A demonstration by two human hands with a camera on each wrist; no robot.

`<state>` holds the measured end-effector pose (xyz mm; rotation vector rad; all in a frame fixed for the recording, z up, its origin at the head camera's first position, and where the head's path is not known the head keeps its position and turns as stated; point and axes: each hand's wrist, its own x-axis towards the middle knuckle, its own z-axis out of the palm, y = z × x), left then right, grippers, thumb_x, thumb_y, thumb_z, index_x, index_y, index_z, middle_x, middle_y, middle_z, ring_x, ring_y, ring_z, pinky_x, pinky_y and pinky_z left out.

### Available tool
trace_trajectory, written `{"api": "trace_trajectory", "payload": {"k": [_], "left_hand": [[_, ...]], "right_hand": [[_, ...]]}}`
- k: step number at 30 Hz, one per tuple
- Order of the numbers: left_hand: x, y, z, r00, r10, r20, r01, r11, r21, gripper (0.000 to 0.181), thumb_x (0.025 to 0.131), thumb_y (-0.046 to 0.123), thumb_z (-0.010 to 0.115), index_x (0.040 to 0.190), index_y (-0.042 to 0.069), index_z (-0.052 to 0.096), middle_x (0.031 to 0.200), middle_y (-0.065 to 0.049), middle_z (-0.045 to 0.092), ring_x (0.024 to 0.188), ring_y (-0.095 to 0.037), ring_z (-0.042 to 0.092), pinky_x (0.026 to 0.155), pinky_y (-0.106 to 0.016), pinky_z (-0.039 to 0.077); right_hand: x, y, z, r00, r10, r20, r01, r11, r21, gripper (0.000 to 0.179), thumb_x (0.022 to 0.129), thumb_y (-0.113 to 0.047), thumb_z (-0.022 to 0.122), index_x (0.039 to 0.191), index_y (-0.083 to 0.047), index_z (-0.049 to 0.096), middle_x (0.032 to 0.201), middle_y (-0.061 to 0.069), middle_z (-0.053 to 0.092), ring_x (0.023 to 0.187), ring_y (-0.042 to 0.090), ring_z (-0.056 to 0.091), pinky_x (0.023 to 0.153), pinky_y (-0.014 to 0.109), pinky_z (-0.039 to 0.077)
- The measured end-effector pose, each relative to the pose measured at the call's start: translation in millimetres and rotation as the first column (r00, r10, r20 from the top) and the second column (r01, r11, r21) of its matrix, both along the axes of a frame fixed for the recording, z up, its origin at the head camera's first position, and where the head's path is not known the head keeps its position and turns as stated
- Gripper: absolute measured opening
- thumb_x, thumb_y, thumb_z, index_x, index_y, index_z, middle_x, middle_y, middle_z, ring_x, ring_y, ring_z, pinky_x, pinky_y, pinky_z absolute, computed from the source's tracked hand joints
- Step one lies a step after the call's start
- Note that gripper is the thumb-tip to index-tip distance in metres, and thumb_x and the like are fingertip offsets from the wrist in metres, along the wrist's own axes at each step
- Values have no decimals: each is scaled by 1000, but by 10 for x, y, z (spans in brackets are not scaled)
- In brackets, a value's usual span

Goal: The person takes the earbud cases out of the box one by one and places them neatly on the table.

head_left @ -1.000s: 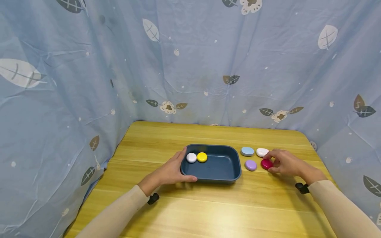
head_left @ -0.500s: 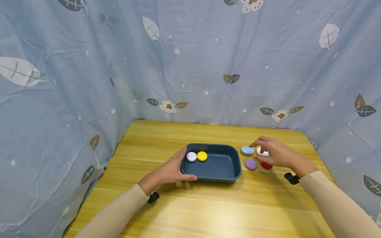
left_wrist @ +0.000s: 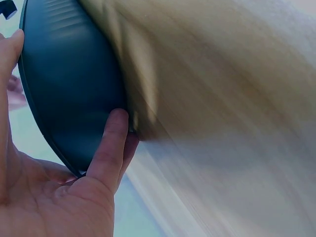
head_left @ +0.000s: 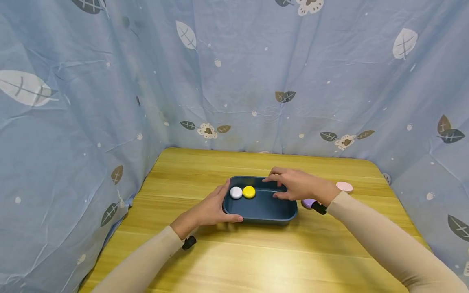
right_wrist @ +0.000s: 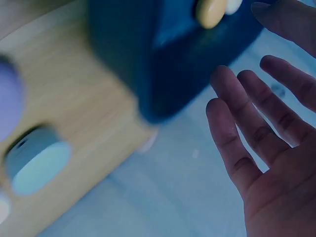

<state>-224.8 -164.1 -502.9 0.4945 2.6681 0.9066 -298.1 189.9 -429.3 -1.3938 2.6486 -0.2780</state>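
A dark blue rectangular tray [head_left: 271, 205] sits on the table. My left hand [head_left: 209, 209] grips its left end, thumb at the front side and fingers round the far rim. The left wrist view shows the fingers against the tray's outer wall [left_wrist: 74, 84]. Inside, toward the left, lie a round white piece [head_left: 236, 193] and a round yellow piece [head_left: 249, 192], side by side. My right hand [head_left: 298, 185] hovers over the tray's right end, fingers spread and holding nothing. In the right wrist view its palm [right_wrist: 281, 192] is bare.
Right of the tray lie a purple round piece [head_left: 307, 203], partly covered by the wrist strap, and a pale pink oval piece [head_left: 344, 187]. The right wrist view shows a light blue oval piece [right_wrist: 39, 165]. A patterned blue curtain [head_left: 253, 81] encloses the wooden table [head_left: 234, 260].
My right hand has lifted off the red piece and moved left over the tray, its arm now covering the red, white and blue pieces. The pink piece has come into view. The left hand stays put.
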Motion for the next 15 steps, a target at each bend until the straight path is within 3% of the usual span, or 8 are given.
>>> {"api": "trace_trajectory", "payload": {"k": [8,15], "left_hand": [[6,-2,39,1000,-7,7,7,1000,1,146,89,77,91,190,21,2,195,-17,23,176,-44,39,139,-66,42],[26,-5,41,1000,-9,14,9,1000,2,146,90,78,91,190,20,2,195,-18,23,176,-44,39,139,-67,42]], "right_hand": [[-99,-484,-114,994,86,69,-94,988,126,61,111,-33,84,166,-14,66,156,10,64,115,26,79,104,40,68],[-153,-665,-255,992,89,85,-101,985,141,64,110,-32,86,168,-15,64,161,10,63,114,23,75,109,42,66]]}}
